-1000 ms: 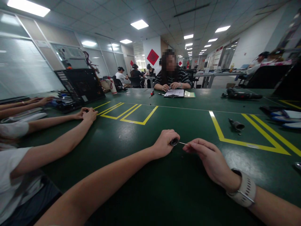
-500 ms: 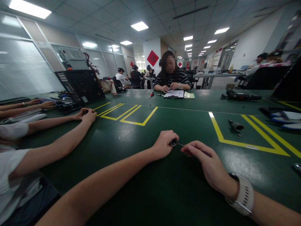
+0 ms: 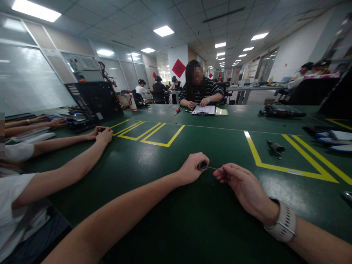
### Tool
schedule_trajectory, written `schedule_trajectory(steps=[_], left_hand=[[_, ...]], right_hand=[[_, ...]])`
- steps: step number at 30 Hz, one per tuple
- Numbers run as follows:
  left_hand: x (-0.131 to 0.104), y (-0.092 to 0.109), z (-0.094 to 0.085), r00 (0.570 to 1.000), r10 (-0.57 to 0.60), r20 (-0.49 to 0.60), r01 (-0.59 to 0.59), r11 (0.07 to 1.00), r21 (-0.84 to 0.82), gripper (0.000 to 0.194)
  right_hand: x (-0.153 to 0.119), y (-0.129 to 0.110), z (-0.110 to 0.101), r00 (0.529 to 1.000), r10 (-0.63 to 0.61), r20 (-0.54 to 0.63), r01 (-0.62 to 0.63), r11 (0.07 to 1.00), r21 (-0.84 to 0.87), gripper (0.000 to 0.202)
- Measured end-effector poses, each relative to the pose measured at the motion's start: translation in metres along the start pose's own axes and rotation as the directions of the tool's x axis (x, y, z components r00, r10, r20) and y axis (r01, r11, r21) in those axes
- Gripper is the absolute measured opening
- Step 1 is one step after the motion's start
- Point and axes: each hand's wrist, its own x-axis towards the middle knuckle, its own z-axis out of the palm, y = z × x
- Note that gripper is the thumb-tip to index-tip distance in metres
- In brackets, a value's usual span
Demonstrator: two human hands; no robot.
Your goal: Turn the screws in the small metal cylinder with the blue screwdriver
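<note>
My left hand (image 3: 191, 168) is closed round a dark hollow cylindrical part (image 3: 202, 165), its round open end turned toward me. Most of that part is hidden by the fingers. Between the fingertips of my right hand (image 3: 238, 185) is a thin metal rod (image 3: 211, 168), whose far tip reaches to the cylinder's open end. How deep the tip goes in, I cannot tell. Both hands are low over the green table (image 3: 170, 223). Below the rod, a tiny dark piece (image 3: 212, 185) lies on the tabletop.
Inside a yellow taped outline at right lies a dark conical metal part (image 3: 275, 147). Behind it is a black power tool (image 3: 282, 111). A person with a clipboard (image 3: 204, 110) sits opposite. At left, a co-worker's hands (image 3: 103, 135) hold something dark.
My right hand has turned at the wrist, showing more of its palm, with the rod still pinched. My left hand and the cylindrical part have stayed in place.
</note>
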Motion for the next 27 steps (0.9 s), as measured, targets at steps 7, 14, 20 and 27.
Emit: schedule_trajectory(steps=[7,14,20,27], left_hand=[[0.0,-0.003,0.001,0.998,-0.054,0.01,0.054,0.999,0.0,0.008],[0.0,-0.004,0.001,0.998,-0.061,0.003,0.06,0.997,0.055,0.008],[0.0,-0.005,0.001,0.999,0.008,0.043,-0.012,0.995,0.097,0.01],[0.001,-0.005,0.001,0.997,-0.024,0.067,0.022,0.999,0.027,0.008]], right_hand=[[-0.001,0.002,0.0,0.999,-0.032,0.023,0.034,0.995,-0.098,0.018],[-0.011,0.0,0.006,0.986,-0.128,0.109,0.166,0.84,-0.516,0.024],[-0.006,0.001,0.004,0.991,-0.126,0.051,0.136,0.919,-0.37,0.022],[-0.003,0.002,0.004,0.997,-0.082,-0.004,0.08,0.987,-0.141,0.018]])
